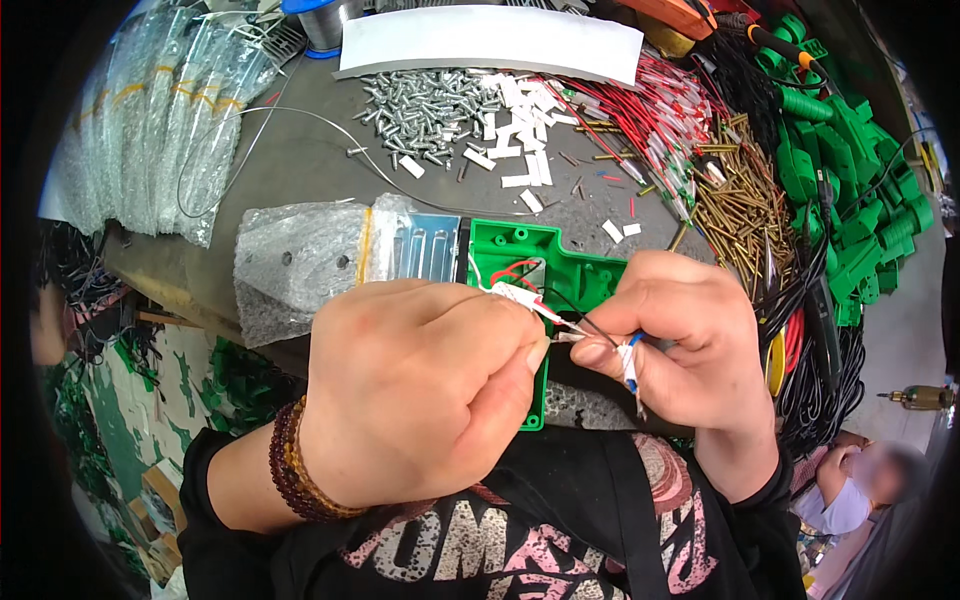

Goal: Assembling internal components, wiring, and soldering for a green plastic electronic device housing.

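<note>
My left hand (420, 390), wearing a beaded bracelet (290, 465), is closed in a pinch on thin wires. A white sleeve (517, 295) and a red wire (548, 313) run past its fingertips. My right hand (695, 335) pinches the wire ends close by, where a black wire (582, 312) and bare silvery strands meet. A blue wire with a white sleeve (628, 365) sticks out below its fingers. Behind both hands lies an open green plastic housing (575, 265), partly covered by them. A metal blade (425, 252) partly wrapped in bubble film (300, 260) adjoins it on the left.
Screws (415, 105), white sleeves (520, 120), red wires (655, 100) and brass-coloured rods (745, 195) lie in heaps beyond. Green housings (850, 190) are piled at right. Wrapped blades (160, 110) and a solder spool (325, 25) stand at far left. Another person (850, 485) is at lower right.
</note>
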{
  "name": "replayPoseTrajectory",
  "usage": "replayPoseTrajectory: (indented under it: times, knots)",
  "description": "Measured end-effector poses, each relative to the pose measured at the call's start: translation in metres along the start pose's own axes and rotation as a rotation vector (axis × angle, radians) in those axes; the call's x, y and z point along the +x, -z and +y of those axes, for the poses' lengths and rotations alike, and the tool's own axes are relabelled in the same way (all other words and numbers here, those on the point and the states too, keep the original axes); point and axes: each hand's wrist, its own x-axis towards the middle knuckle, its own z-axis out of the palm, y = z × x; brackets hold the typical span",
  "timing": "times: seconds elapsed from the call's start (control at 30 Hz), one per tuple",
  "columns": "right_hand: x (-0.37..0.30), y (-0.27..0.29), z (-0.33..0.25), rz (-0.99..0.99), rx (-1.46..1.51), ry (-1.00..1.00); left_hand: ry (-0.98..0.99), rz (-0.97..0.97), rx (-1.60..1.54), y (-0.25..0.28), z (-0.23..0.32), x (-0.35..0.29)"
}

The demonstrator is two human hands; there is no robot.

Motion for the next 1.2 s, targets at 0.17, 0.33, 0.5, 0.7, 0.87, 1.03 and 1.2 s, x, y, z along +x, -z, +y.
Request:
replayPoseTrajectory:
  times: [0.17, 0.33, 0.5, 0.7, 0.87, 1.03, 1.2]
  knots:
    - [0.003, 0.001, -0.004, -0.049, -0.032, 0.006, -0.002, 0.020, -0.015, -0.001, 0.002, -0.001]
    - [0.003, 0.004, -0.001, -0.013, 0.019, 0.002, 0.016, 0.011, -0.043, 0.000, 0.002, 0.000]
    - [0.002, 0.004, 0.000, -0.012, 0.057, 0.009, 0.016, 0.005, -0.050, 0.001, 0.001, 0.000]
    - [0.004, 0.006, -0.002, -0.132, 0.011, -0.004, 0.009, 0.006, -0.061, 0.000, 0.000, 0.000]
    - [0.007, 0.002, -0.007, -0.098, 0.033, -0.031, -0.005, 0.034, -0.068, 0.000, 0.000, 0.000]
    - [0.007, 0.004, -0.003, -0.012, 0.005, 0.051, -0.017, -0.025, -0.016, 0.003, -0.001, 0.000]
    - [0.001, 0.006, -0.001, -0.034, 0.056, 0.001, -0.059, 0.007, 0.004, 0.000, -0.003, -0.001]
